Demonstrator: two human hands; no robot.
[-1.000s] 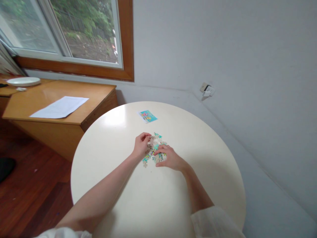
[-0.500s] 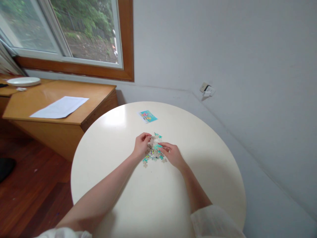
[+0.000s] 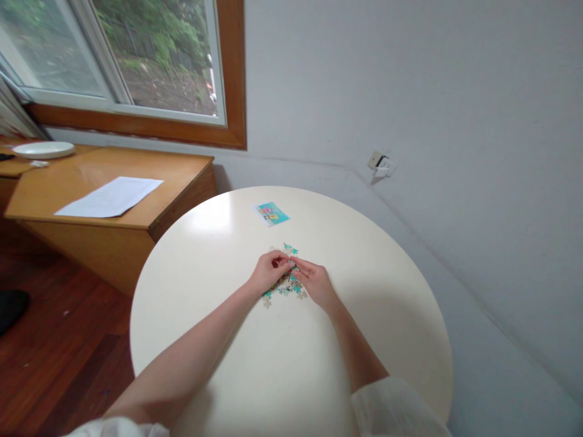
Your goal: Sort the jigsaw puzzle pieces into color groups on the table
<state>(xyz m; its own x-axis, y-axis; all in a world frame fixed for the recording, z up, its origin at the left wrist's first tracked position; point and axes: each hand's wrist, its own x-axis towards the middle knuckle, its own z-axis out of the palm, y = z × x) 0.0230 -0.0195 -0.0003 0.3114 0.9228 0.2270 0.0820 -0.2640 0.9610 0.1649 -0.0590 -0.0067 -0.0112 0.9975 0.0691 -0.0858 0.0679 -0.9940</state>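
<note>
A small heap of jigsaw puzzle pieces [image 3: 286, 290], teal, grey-backed and multicoloured, lies on the round white table [image 3: 282, 370]. Over the heap my left hand [image 3: 269, 271] is closed, thumb and forefinger pinched at their tips. My right hand [image 3: 315, 282] meets it there, its fingers closed on a teal puzzle piece that is mostly covered. Both sets of fingertips come together at this piece. Part of the heap is hidden beneath the hands. Beyond them lies a teal picture card [image 3: 272, 214] with colourful figures.
To the left stands a wooden desk [image 3: 182, 176] with a sheet of paper [image 3: 112, 197] and a white plate [image 3: 43, 150] on it. A wall socket with a plug [image 3: 381, 165] is at the right, above the table's far edge.
My left hand has moved right and slightly down, from the heap's left side to my right fingertips. The right hand has hardly moved and keeps its teal piece.
</note>
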